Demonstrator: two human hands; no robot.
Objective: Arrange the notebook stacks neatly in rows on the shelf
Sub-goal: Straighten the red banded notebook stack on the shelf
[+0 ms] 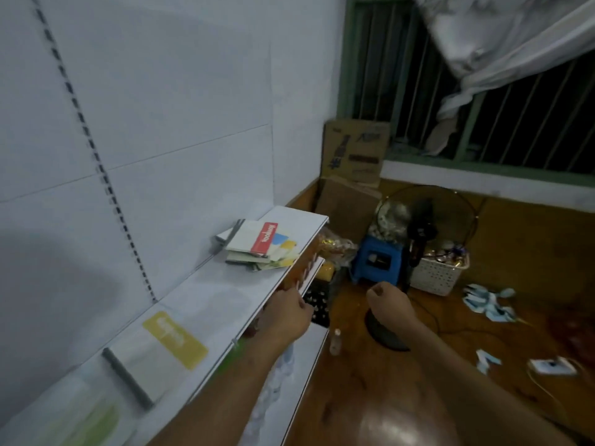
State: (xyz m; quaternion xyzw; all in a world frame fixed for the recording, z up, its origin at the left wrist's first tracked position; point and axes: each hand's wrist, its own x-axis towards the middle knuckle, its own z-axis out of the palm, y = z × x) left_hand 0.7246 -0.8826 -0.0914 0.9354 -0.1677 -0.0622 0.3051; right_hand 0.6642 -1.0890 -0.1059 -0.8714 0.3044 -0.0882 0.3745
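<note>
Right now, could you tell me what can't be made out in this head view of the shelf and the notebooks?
- Far stack of notebooks: the lower books lie under the top one; their number is unclear.
- Near notebook: label print is blurred.
- Pale green item: cut off by the bottom edge.
- Lower shelf: mostly hidden by the left hand and the top shelf.
- Right hand: fingers curled away, so any contents stay unseen.

On the white shelf [206,294] I see an untidy notebook stack [260,247] near its far end, the covers fanned at differing angles, the top one white with a red label and blue and yellow patches. Nearer to me lies a white notebook [154,355] with a yellow label and a grey spine, flat and well apart from that stack. At the near edge I make out another pale notebook [77,413] with a greenish cover, too blurred to detail.
</note>
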